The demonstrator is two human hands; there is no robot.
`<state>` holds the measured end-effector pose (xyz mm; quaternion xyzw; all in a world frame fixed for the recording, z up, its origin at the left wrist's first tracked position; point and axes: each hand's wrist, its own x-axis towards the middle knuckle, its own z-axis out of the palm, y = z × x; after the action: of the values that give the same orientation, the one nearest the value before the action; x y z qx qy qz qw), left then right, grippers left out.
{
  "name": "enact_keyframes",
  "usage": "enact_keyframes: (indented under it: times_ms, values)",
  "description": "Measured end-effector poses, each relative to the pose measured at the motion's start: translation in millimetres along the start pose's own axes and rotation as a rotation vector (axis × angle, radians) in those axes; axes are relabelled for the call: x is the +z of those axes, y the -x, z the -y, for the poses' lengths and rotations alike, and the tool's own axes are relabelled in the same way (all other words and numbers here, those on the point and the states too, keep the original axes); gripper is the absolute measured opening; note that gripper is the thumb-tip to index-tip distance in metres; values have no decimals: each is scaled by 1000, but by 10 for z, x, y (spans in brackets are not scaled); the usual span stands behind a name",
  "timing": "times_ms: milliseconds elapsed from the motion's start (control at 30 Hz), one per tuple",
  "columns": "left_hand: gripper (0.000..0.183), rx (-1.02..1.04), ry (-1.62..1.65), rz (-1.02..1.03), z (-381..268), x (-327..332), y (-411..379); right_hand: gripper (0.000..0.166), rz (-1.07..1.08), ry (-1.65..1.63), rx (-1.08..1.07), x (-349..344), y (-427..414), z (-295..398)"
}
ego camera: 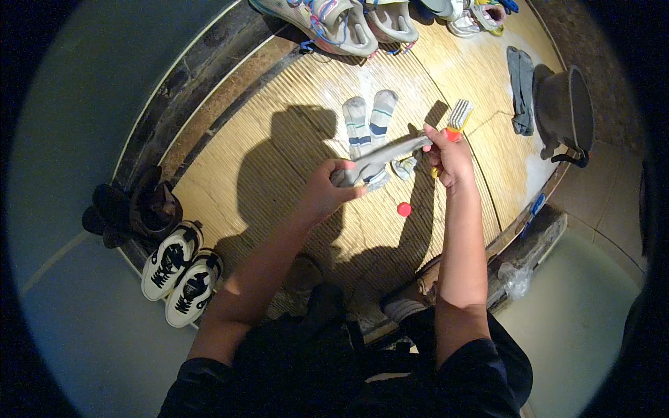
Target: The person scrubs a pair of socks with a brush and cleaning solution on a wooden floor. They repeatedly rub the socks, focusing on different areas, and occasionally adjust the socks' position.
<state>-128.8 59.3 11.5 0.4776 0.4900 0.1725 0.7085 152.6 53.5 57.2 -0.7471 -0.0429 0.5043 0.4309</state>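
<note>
A grey sock is stretched between my two hands, above the ridged surface. My left hand grips its lower left end. At the other end, my right hand pinches the sock and also holds a scrub brush with a red and yellow handle and pale bristles. Beyond the sock lie two striped socks, one on the left and one on the right. Small striped socks lie partly hidden beneath the held one. A red cap rests nearer to me.
Sneakers line the far edge, with small white shoes farther right. Dark grey socks lie beside a dark bucket at right. White shoes with black laces stand at the left edge; clear plastic lies at lower right.
</note>
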Motion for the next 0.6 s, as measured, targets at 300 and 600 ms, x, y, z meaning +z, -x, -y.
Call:
enact_keyframes:
  times_ms: [300, 600]
  values:
    - [45, -403, 154, 10, -200, 102, -58, 21, 87, -268, 31, 96, -419, 103]
    - [45, -165, 431, -143, -52, 415, -104, 25, 18, -200, -76, 711, -539, 274]
